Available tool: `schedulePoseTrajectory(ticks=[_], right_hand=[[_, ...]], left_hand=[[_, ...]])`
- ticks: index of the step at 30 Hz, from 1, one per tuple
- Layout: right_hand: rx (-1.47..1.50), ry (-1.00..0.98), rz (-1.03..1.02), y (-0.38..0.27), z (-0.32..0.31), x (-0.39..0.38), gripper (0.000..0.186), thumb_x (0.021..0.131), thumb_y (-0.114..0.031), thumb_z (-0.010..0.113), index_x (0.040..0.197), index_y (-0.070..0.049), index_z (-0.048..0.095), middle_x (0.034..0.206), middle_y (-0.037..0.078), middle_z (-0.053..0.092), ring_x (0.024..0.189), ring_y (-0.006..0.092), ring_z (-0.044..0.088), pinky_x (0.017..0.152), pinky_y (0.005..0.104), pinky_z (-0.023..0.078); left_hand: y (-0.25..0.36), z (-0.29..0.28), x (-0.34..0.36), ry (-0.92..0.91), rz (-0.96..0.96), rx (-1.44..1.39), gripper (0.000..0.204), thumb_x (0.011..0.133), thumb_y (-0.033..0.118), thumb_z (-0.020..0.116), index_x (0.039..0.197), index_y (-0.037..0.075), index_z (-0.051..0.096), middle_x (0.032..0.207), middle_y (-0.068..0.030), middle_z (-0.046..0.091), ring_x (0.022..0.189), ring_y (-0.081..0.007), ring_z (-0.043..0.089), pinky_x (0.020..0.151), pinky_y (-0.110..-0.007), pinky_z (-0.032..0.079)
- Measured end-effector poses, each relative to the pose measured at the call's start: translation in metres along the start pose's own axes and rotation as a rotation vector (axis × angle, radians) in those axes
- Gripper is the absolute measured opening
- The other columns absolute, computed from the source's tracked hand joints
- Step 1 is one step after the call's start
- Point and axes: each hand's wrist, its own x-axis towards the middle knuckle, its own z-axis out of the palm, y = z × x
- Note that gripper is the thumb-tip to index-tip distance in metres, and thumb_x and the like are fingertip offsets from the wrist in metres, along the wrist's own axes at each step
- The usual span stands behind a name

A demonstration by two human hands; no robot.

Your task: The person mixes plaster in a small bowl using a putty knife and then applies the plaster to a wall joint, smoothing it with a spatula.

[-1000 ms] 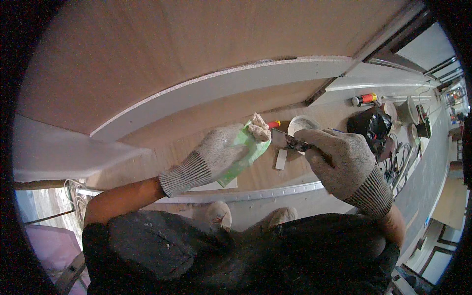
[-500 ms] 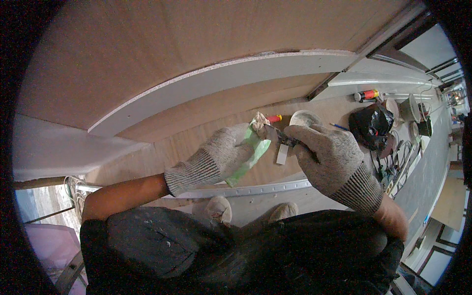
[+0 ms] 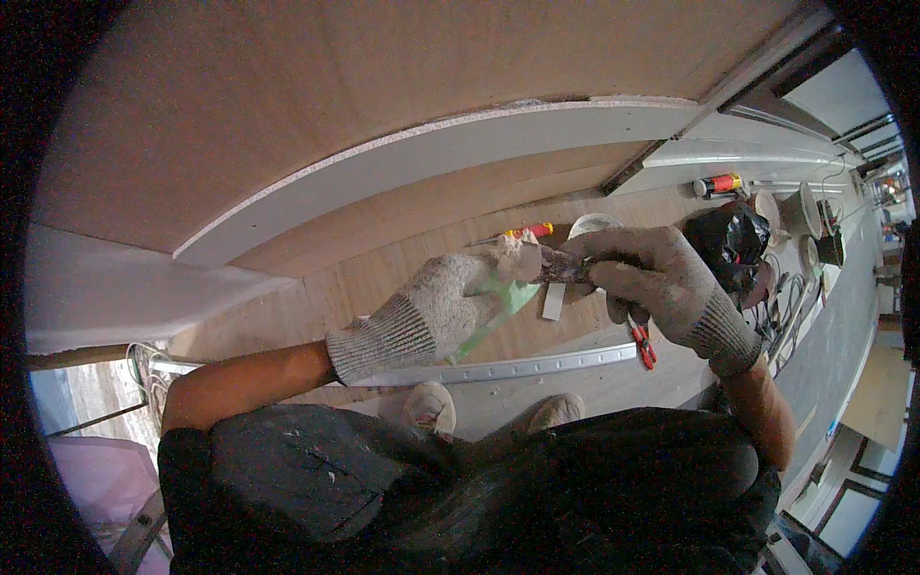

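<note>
Both my hands wear grey knit gloves and meet in the middle of the view. My left hand point(image 3: 436, 311) grips a flat green board point(image 3: 506, 305) with a lump of white filler at its top edge. My right hand point(image 3: 656, 283) is closed on a narrow, filler-crusted putty knife point(image 3: 556, 273), whose tip touches the filler on the board. Below them lies a wooden floor point(image 3: 383, 287).
A long metal strip point(image 3: 517, 367) lies on the floor in front of my shoes point(image 3: 431, 407). Red-handled pliers point(image 3: 642, 345), a small white strip point(image 3: 554, 302), a white tub point(image 3: 594, 225), a black bag point(image 3: 728, 240) and a red can point(image 3: 719, 184) are to the right. White boards point(image 3: 431, 163) lean behind.
My right hand has moved left with the putty knife until it met the green board. My left hand has shifted slightly right and up.
</note>
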Motion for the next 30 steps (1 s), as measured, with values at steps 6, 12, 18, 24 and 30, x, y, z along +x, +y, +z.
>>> schedulePoseTrajectory(ticks=[6, 12, 18, 24, 30], right_hand=[[0.138, 0.091, -0.130, 0.012, -0.009, -0.006, 0.039, 0.102, -0.018, 0.058, 0.138, -0.004, 0.068, 0.107, 0.003, 0.073, 0.080, 0.0079, 0.064, 0.071, 0.0253, 0.054], [0.129, 0.450, -0.356, 0.032, -0.025, -0.005, 0.047, 0.103, -0.016, 0.057, 0.148, -0.002, 0.059, 0.121, 0.005, 0.070, 0.096, 0.0091, 0.062, 0.082, 0.0250, 0.052], [-0.293, 0.892, -0.614, 0.066, -0.010, 0.029, 0.049, 0.095, 0.002, 0.061, 0.145, -0.002, 0.061, 0.123, 0.014, 0.063, 0.113, 0.0237, 0.061, 0.102, 0.0358, 0.049], [-0.247, 1.062, -0.643, 0.074, 0.020, 0.072, 0.058, 0.091, 0.006, 0.060, 0.147, -0.010, 0.062, 0.128, 0.019, 0.059, 0.119, 0.0317, 0.060, 0.105, 0.0393, 0.049], [-0.328, 1.093, -0.640, 0.077, 0.038, 0.103, 0.060, 0.091, 0.003, 0.061, 0.148, -0.014, 0.062, 0.126, 0.020, 0.057, 0.115, 0.0347, 0.061, 0.099, 0.0417, 0.052]], left_hand=[[-0.003, -0.002, -0.003, -0.031, -0.090, -0.195, 0.036, 0.100, 0.014, 0.068, 0.134, 0.003, 0.066, 0.108, -0.0090, 0.075, 0.098, -0.0129, 0.070, 0.084, -0.033, 0.058], [-0.035, 0.004, -0.001, 0.024, 0.065, -0.239, 0.030, 0.099, 0.012, 0.068, 0.127, -0.001, 0.068, 0.107, -0.0061, 0.074, 0.099, -0.0153, 0.070, 0.082, -0.035, 0.058], [-0.036, -0.005, 0.002, 0.065, 0.000, 0.153, 0.042, 0.093, 0.028, 0.071, 0.114, -0.007, 0.066, 0.101, -0.0242, 0.071, 0.090, -0.0266, 0.073, 0.076, -0.043, 0.056], [-0.040, -0.010, 0.000, 0.063, -0.017, 0.215, 0.036, 0.091, 0.027, 0.070, 0.098, -0.008, 0.067, 0.085, -0.0218, 0.067, 0.081, -0.0225, 0.069, 0.071, -0.042, 0.054], [-0.040, -0.013, -0.006, 0.036, 0.000, -0.021, 0.033, 0.094, 0.021, 0.068, 0.111, -0.007, 0.067, 0.093, -0.0180, 0.071, 0.089, -0.0189, 0.070, 0.076, -0.038, 0.055]])
